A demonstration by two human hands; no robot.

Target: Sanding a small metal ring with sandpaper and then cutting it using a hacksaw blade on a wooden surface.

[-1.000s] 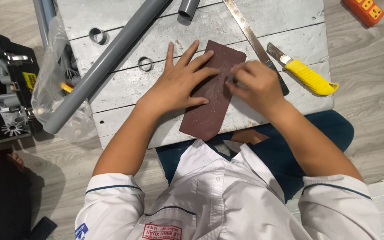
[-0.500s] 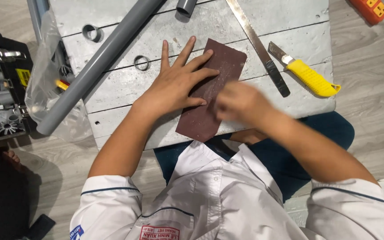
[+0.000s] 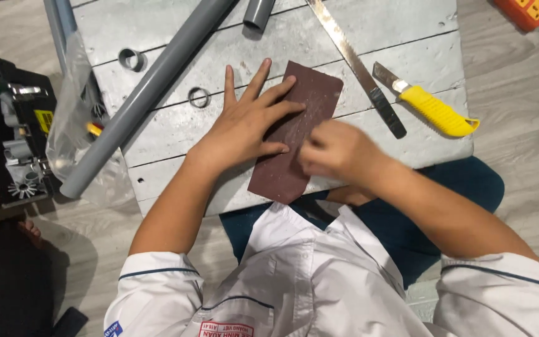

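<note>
Pinning sandpaper sheet flat under my spread left hand so it cannot slide; right hand blurred, curled, contents indiscernible; saw, knife beside.

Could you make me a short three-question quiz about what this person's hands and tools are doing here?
1. True or false: the left hand lies flat on the sandpaper sheet.
2. Which tool has a yellow handle: A) utility knife B) saw blade C) grey pipe?
3. What does the blurred right hand hold?

Key: 1 true. 2 A. 3 cannot tell; it is blurred over the sheet.
</note>
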